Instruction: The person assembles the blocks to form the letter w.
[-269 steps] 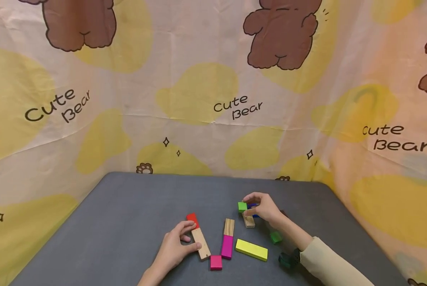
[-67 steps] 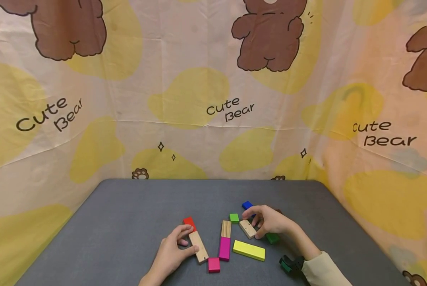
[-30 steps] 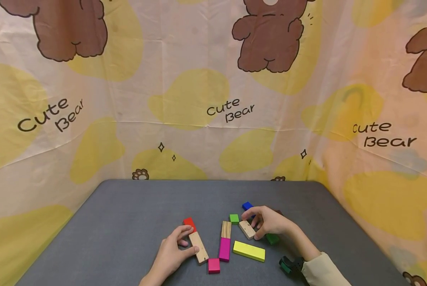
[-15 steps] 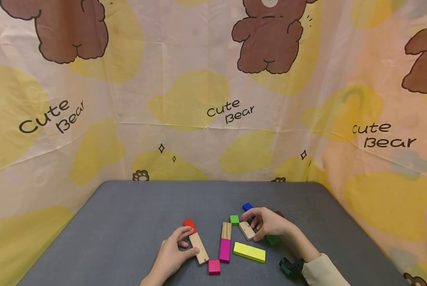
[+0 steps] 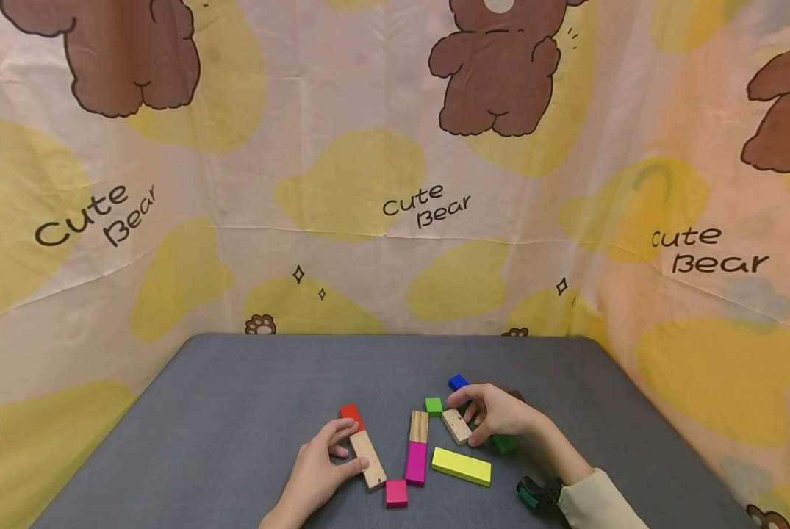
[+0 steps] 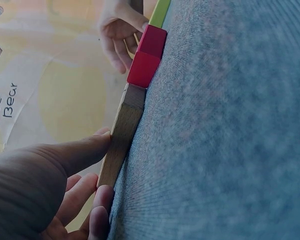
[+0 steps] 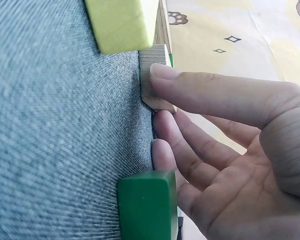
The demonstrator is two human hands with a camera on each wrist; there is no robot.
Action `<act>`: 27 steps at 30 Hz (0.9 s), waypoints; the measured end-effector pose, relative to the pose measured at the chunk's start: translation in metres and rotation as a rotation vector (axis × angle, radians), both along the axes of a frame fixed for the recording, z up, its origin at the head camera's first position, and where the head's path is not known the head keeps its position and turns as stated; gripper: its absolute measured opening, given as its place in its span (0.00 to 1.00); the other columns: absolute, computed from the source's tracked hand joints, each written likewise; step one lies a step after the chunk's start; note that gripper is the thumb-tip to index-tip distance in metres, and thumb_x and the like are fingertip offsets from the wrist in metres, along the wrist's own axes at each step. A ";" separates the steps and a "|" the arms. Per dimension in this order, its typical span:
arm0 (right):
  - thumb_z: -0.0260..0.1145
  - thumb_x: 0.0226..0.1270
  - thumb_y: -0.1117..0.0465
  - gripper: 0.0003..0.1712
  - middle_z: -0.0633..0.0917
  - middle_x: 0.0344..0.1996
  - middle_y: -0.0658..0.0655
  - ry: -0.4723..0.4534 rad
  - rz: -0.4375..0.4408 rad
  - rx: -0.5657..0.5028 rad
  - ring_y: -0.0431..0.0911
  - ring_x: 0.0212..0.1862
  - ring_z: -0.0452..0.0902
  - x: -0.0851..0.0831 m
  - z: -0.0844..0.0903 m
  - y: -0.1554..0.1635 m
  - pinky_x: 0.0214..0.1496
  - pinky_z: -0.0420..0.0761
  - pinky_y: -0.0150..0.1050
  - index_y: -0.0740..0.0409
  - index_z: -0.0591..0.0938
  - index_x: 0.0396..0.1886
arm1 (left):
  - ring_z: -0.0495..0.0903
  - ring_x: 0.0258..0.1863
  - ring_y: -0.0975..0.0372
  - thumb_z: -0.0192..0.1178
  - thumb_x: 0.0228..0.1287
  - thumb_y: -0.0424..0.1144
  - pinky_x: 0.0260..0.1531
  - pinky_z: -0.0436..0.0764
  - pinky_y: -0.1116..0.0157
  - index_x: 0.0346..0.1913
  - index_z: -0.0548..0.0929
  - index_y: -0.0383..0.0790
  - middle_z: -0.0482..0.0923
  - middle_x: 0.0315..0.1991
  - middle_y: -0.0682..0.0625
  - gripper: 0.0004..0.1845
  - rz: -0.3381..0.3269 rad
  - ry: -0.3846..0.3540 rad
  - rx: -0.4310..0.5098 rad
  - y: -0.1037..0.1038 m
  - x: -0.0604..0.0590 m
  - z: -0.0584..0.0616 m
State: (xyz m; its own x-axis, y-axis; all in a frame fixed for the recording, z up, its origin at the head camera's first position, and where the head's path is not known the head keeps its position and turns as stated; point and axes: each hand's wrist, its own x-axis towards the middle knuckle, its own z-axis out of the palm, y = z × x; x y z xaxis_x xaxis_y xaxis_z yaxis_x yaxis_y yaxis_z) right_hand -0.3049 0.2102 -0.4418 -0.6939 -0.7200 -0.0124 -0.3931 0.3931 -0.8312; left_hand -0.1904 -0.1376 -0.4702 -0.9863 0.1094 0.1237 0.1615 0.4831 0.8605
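My left hand (image 5: 320, 464) touches a row of blocks at its left side. The thumb lies at the plain wooden block (image 5: 370, 463) and the index fingertip at the red block (image 5: 350, 414); the other fingers bend loosely. A pink block (image 6: 144, 70) sits at the row's near end. My right hand (image 5: 503, 411) pinches a short wooden block (image 5: 457, 426) on the table between thumb and index finger. Left of its far end is a light green block (image 5: 433, 407). A dark green block (image 7: 145, 207) lies close under the right hand's other fingers.
Between the hands, a striped wooden block (image 5: 419, 426) adjoins a magenta block (image 5: 416, 463). A yellow block (image 5: 461, 467) lies to their right. Behind the right hand is a blue block (image 5: 458, 381). A patterned curtain (image 5: 342, 191) surrounds the grey table (image 5: 275, 382).
Nine seconds ago the right hand was at the light green block farther back. That block now lies nearer and left, and the right hand pinches the short wooden block. Both hands stay still over the last second.
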 end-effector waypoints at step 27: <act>0.77 0.53 0.68 0.32 0.80 0.50 0.59 -0.005 -0.011 -0.006 0.55 0.42 0.77 -0.001 0.000 0.001 0.37 0.79 0.38 0.64 0.78 0.59 | 0.75 0.35 0.61 0.76 0.52 0.50 0.37 0.72 0.58 0.62 0.76 0.40 0.80 0.57 0.46 0.36 0.010 0.000 -0.018 -0.001 -0.001 0.000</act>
State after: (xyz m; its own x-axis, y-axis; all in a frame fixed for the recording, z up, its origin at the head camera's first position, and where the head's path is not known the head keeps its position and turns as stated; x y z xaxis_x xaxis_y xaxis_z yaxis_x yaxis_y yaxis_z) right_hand -0.3062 0.2112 -0.4419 -0.7014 -0.7127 -0.0113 -0.3851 0.3922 -0.8354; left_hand -0.1913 -0.1383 -0.4703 -0.9873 0.1019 0.1219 0.1568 0.5003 0.8515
